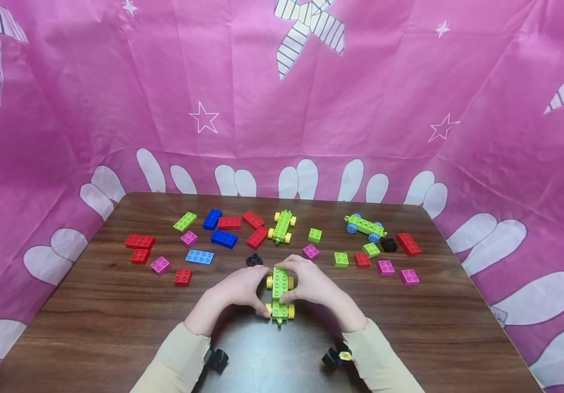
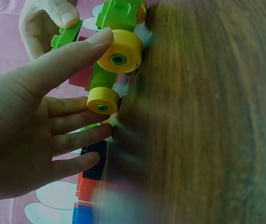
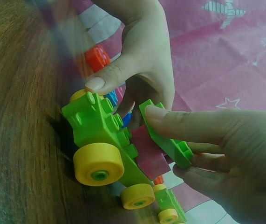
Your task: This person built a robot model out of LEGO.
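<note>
A lime-green toy car base (image 1: 279, 313) with yellow wheels (image 3: 98, 164) stands on the table between my hands. My left hand (image 1: 240, 288) holds it from the left, thumb at the rear wheel and fingers beside the front one. A reddish-pink brick (image 3: 147, 151) sits on the studs toward the front of the base. On top of that brick is a lime-green plate (image 3: 166, 140), slightly tilted in the right wrist view. My right hand (image 1: 315, 283) pinches this plate between thumb and fingers from the right side.
Beyond my hands lie a second yellow-wheeled car base (image 1: 282, 226), a blue-wheeled base (image 1: 365, 226) and a black brick (image 1: 254, 260). Red bricks (image 1: 139, 241), dark blue bricks (image 1: 224, 238), a light blue brick (image 1: 199, 256) and pink bricks (image 1: 385, 267) are scattered across the wooden table (image 1: 115, 327).
</note>
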A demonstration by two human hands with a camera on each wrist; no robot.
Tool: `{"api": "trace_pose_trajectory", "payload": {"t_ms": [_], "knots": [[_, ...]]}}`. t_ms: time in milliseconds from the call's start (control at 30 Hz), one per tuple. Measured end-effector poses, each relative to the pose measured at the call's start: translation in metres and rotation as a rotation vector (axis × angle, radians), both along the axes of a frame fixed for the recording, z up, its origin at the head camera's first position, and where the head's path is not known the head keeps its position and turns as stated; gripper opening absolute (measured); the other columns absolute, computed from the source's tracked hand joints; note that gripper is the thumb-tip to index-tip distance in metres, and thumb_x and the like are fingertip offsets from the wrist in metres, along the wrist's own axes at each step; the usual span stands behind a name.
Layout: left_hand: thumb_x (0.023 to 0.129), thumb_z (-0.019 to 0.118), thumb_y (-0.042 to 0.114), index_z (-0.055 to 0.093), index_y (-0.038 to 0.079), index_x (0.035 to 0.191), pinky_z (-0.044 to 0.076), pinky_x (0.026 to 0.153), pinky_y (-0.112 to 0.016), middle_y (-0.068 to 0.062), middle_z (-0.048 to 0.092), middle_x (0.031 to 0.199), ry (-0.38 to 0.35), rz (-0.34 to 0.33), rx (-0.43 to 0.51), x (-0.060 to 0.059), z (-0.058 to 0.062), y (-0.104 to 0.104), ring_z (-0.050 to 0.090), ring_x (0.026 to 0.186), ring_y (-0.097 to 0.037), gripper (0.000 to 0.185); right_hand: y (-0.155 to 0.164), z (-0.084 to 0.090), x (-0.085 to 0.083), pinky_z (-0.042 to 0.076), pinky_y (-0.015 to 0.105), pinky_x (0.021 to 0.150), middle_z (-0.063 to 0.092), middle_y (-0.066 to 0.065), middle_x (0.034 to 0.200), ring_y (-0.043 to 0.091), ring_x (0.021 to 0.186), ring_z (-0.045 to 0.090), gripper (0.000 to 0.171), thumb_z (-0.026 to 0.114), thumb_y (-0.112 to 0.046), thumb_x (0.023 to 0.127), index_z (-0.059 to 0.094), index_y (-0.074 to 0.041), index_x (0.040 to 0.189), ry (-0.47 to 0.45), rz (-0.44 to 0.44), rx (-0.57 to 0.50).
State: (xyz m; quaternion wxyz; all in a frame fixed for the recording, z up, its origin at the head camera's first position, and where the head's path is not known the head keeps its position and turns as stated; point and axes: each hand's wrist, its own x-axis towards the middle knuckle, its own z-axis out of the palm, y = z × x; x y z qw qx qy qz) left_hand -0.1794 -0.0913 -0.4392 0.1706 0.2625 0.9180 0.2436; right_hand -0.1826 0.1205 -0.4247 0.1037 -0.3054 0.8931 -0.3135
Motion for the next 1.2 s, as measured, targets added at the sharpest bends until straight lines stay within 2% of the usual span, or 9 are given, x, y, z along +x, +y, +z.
{"api": "trace_pose_trajectory", "payload": {"t_ms": [433, 733, 1200], "knots": [[0.061, 0.092, 0.042, 0.055, 0.003, 0.131, 0.044, 0.105, -0.049, -0.013, 0.059, 0.133, -0.007, -0.001, 0.010, -0.0023, -0.0009, -0.0011, 0.055, 0.123, -0.030, 0.088, -0.0007, 0.0000, -0.0006, 0.049, 0.048, 0.098, 0.061, 0.009, 0.119, 0.024, 0.110, 0.059, 0.064, 0.088, -0.022, 0.070, 0.063, -0.004, 0.127, -0.023, -0.018, -0.004], [0.062, 0.091, 0.043, 0.054, 0.003, 0.133, 0.044, 0.105, -0.049, -0.013, 0.058, 0.134, -0.020, 0.006, 0.006, -0.0022, -0.0020, -0.0011, 0.054, 0.124, -0.030, 0.090, -0.0008, -0.0006, 0.0000, 0.050, 0.046, 0.097, 0.061, 0.008, 0.119, 0.023, 0.109, 0.059, 0.064, 0.089, -0.019, 0.069, 0.063, -0.004, 0.126, 0.024, -0.018, 0.004], [0.062, 0.091, 0.043, 0.054, 0.003, 0.133, 0.043, 0.106, -0.051, -0.013, 0.058, 0.134, -0.042, 0.012, 0.014, -0.0019, 0.0004, -0.0007, 0.053, 0.125, -0.030, 0.090, 0.0001, -0.0012, -0.0032, 0.050, 0.046, 0.096, 0.061, 0.007, 0.118, 0.023, 0.107, 0.059, 0.064, 0.088, -0.020, 0.071, 0.063, -0.005, 0.128, -0.043, -0.023, 0.008]]}}
